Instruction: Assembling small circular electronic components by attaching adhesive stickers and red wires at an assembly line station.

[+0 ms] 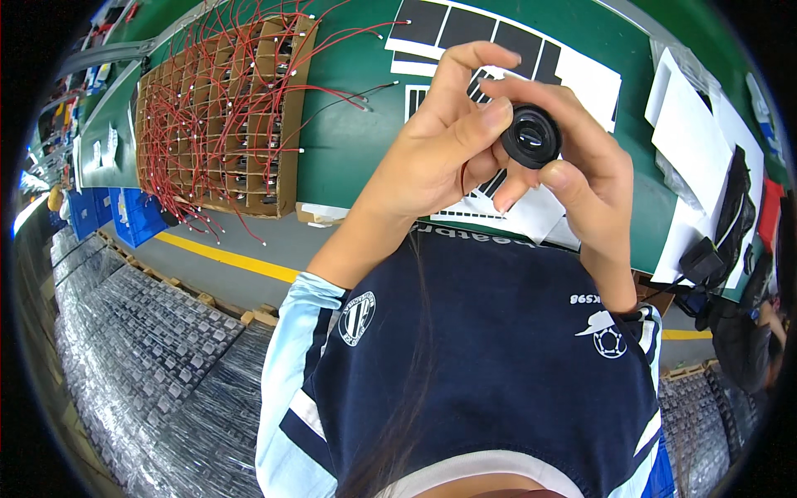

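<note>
A small round black part point(531, 137) with a ribbed rim and a glossy domed centre, like a small speaker or lens, is held above the green table. My left hand point(436, 145) pinches its left edge, with the thumb against the rim and the index finger raised and bent. Around its right side curls my right hand point(594, 162), fingers over the top and thumb at the lower edge. The back of the part is hidden. Below my hands lie white sheets point(573, 70) carrying black rectangles and strips, partly covered by my fingers.
On the left of the green table point(344, 124) stands a divided cardboard box point(290, 124) full of parts with tangled red wires point(203, 108), some trailing over its edge. White papers point(689, 124) and a black cable point(730, 207) lie at right. Blue bins point(137, 216) and plastic-wrapped stacks point(158, 349) stand left.
</note>
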{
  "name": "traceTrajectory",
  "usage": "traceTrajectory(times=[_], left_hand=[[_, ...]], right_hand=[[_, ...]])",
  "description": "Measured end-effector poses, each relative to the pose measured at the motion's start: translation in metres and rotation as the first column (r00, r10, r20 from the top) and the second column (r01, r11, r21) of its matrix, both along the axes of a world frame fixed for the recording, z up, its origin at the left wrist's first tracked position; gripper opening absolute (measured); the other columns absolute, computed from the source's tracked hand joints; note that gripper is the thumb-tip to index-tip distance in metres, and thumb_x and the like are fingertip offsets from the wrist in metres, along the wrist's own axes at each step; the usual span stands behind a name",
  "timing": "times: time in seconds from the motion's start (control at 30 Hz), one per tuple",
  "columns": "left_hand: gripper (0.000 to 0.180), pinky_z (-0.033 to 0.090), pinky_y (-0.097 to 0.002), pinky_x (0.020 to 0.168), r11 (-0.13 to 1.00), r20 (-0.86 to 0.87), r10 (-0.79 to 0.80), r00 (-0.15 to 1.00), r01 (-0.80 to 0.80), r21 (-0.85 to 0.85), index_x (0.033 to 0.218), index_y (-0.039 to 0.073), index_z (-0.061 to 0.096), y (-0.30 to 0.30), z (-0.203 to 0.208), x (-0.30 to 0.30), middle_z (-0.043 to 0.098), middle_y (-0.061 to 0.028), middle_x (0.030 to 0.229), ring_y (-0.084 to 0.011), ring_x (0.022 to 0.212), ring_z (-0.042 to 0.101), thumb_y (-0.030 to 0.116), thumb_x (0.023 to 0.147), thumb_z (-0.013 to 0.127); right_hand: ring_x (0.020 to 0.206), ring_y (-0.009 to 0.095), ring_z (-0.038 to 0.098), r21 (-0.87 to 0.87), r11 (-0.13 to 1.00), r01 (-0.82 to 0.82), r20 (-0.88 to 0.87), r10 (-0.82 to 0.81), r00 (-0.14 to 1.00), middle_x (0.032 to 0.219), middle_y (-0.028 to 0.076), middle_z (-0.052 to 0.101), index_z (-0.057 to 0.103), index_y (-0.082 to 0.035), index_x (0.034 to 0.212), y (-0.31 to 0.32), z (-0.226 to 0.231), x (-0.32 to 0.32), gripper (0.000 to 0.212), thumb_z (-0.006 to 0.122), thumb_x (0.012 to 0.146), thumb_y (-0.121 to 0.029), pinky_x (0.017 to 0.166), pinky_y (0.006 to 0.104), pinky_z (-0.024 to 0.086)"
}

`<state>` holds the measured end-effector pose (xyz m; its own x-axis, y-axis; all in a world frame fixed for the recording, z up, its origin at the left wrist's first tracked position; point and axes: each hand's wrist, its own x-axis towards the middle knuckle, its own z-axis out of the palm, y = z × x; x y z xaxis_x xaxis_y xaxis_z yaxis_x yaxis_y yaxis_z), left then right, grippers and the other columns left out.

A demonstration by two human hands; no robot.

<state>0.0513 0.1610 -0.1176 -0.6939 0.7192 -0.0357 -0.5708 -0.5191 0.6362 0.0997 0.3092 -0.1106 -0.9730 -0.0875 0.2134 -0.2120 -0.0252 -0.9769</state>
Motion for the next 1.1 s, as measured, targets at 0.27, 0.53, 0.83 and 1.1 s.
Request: traceTrajectory(times=[0.27,0.53,0.83,1.1], left_hand=[[0.04,0.037,-0.0209,0.042,0.993,0.01,-0.114,0.993,0.114,0.044,0.122,0.012,0.02,-0.005,0.002,-0.002,0.053,-0.009,0.074,-0.0122,0.05,0.05,0.023,0.09,0.04],[0.043,0.035,-0.0163,0.043,0.997,-0.086,-0.08,0.993,0.078,-0.026,0.125,0.012,0.022,0.001,-0.003,-0.001,0.052,-0.0072,0.077,-0.008,0.056,0.051,0.024,0.09,0.042],[0.041,0.039,-0.0181,0.056,0.874,-0.673,0.346,0.654,-0.485,-0.021,0.121,0.008,0.025,0.006,-0.001,-0.006,0.053,-0.0097,0.085,-0.0082,0.068,0.049,0.02,0.087,0.046],[0.03,0.028,-0.0181,0.035,0.874,-0.194,0.109,0.975,-0.187,-0.449,0.108,0.004,0.034,-0.004,0.009,0.001,0.049,-0.0059,0.052,-0.0052,0.037,0.038,0.028,0.09,0.04]], right_hand=[[0.087,0.025,0.055,0.486,0.842,0.233,-0.366,-0.046,0.929,0.092,0.013,0.061,0.06,0.0,0.097,0.003,0.009,-0.004,0.037,0.066,0.064,-0.017,0.079,0.031,0.04],[0.1,0.025,0.053,-0.055,0.994,0.098,-0.098,-0.103,0.99,0.11,0.013,0.054,0.055,-0.001,0.105,-0.009,0.002,0.0,0.049,0.07,0.062,-0.018,0.087,0.0311,0.039],[0.098,0.024,0.055,0.412,0.899,0.151,-0.297,-0.025,0.955,0.096,0.011,0.061,0.061,0.001,0.093,0.003,0.014,-0.005,0.039,0.071,0.059,-0.016,0.079,0.0308,0.043],[0.085,0.015,0.058,-0.007,0.97,0.242,-0.149,-0.24,0.959,0.091,0.013,0.061,0.047,0.003,0.112,-0.01,-0.007,-0.004,0.042,0.061,0.072,0.0,0.077,0.024,0.044]])
